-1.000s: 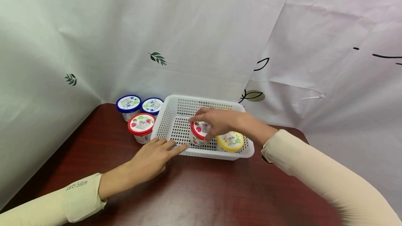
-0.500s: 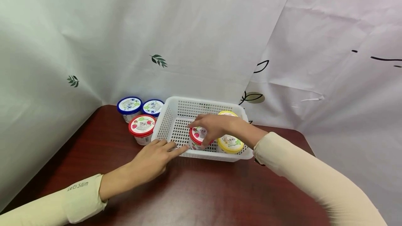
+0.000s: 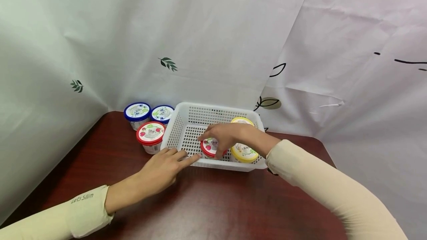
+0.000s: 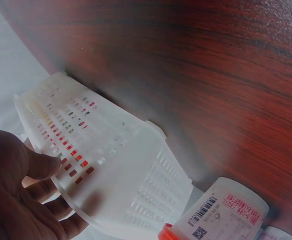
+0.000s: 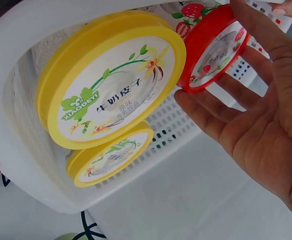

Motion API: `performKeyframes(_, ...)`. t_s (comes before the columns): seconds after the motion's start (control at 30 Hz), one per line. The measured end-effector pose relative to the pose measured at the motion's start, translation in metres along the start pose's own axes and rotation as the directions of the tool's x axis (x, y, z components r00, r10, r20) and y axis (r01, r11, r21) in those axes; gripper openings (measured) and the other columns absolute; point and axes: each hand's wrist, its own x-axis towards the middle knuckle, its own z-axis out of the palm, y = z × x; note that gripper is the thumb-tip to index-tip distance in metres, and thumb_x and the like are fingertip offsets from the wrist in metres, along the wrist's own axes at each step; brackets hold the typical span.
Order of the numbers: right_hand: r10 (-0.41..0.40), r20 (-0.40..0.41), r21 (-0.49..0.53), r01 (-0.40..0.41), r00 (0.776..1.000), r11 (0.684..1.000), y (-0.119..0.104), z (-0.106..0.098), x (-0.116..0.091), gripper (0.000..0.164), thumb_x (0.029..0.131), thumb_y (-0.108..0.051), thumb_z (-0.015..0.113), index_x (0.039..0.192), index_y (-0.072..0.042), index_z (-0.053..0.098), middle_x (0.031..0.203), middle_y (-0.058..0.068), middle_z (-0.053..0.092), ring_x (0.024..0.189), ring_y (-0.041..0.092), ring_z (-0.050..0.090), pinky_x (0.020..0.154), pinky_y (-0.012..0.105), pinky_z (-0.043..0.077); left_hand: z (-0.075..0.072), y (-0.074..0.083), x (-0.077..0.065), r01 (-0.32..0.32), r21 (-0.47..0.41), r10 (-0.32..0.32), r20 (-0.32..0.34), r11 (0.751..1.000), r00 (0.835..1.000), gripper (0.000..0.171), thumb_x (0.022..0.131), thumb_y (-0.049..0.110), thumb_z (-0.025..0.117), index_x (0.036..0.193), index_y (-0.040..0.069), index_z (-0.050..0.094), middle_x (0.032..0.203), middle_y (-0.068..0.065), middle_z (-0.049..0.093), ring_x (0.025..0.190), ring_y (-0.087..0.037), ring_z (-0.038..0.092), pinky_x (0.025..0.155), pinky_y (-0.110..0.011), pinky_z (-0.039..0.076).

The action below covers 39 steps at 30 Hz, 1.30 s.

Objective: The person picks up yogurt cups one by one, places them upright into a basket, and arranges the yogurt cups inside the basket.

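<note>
On the counter [image 3: 213, 206], the left hand [image 3: 161, 167] lies fingers loosely spread on the basket [image 3: 213, 107]; inside, a red-lidded tub [image 3: 209, 146] is pinched by the right hand [image 3: 224, 135] (yellow tubs [image 3: 244, 153] beside it), likely being placed; letting go squarely seems called for.

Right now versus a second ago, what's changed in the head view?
The right hand and the red-lidded strawberry cup it grips moved down, toward the near rim of the white basket. The rear yellow-lidded cup shows more. Unchanged: left hand at the rim, three cups outside.
</note>
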Motion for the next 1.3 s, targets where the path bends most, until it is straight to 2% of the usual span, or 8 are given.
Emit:
performKeyframes(0.37,0.006,0.016,0.021,-0.006,1.000,1.000,0.003,-0.001,0.000,0.090,0.088,-0.022,0.099,0.168,-0.027,0.057,0.171,0.009,0.054,0.149,0.027,0.055,0.125,0.048,0.051,-0.002,0.001,0.001,0.001,-0.002,-0.001,0.009,1.000,1.000,0.075,0.084,0.009,0.094,0.153,0.023,0.069,0.118,-0.004,0.078,0.104,-0.026,0.074,0.090,-0.044,0.064)
performKeyframes(0.6,-0.003,-0.005,0.031,0.003,1.000,1.000,0.006,-0.002,-0.006,0.094,0.087,-0.024,0.099,0.169,-0.028,0.054,0.170,0.010,0.054,0.145,0.027,0.057,0.118,0.046,0.056,-0.004,0.000,0.002,-0.010,-0.002,0.010,0.006,1.000,1.000,0.074,0.084,0.009,0.092,0.153,0.024,0.070,0.116,-0.004,0.078,0.100,-0.026,0.073,0.087,-0.043,0.063)
performKeyframes(0.87,-0.011,-0.051,0.032,0.013,0.999,0.999,0.012,0.002,-0.015,0.089,0.089,-0.029,0.098,0.167,-0.026,0.056,0.173,0.012,0.052,0.158,0.032,0.052,0.126,0.051,0.051,-0.005,-0.002,0.004,-0.003,-0.061,0.004,0.023,0.998,1.000,0.051,0.102,0.024,0.082,0.151,0.026,0.072,0.112,-0.003,0.079,0.100,-0.025,0.074,0.088,-0.046,0.065)
performKeyframes(1.13,-0.016,-0.120,0.016,0.018,0.993,1.000,0.017,0.015,-0.026,0.087,0.089,-0.032,0.098,0.166,-0.028,0.057,0.170,0.012,0.053,0.152,0.031,0.057,0.122,0.050,0.054,-0.009,-0.010,0.008,-0.052,-0.128,0.057,0.031,0.990,0.998,0.044,0.107,0.026,0.076,0.150,0.026,0.073,0.102,0.003,0.073,0.089,-0.018,0.068,0.081,-0.039,0.061)
performKeyframes(1.3,-0.013,-0.172,-0.002,0.013,0.985,1.000,0.020,0.020,-0.030,0.089,0.089,-0.032,0.098,0.167,-0.029,0.056,0.168,0.013,0.055,0.148,0.032,0.060,0.119,0.049,0.056,-0.013,-0.019,0.010,-0.080,-0.145,0.089,0.059,0.986,0.994,0.044,0.108,0.028,0.074,0.152,0.028,0.072,0.105,0.003,0.074,0.095,-0.019,0.068,0.085,-0.040,0.061)
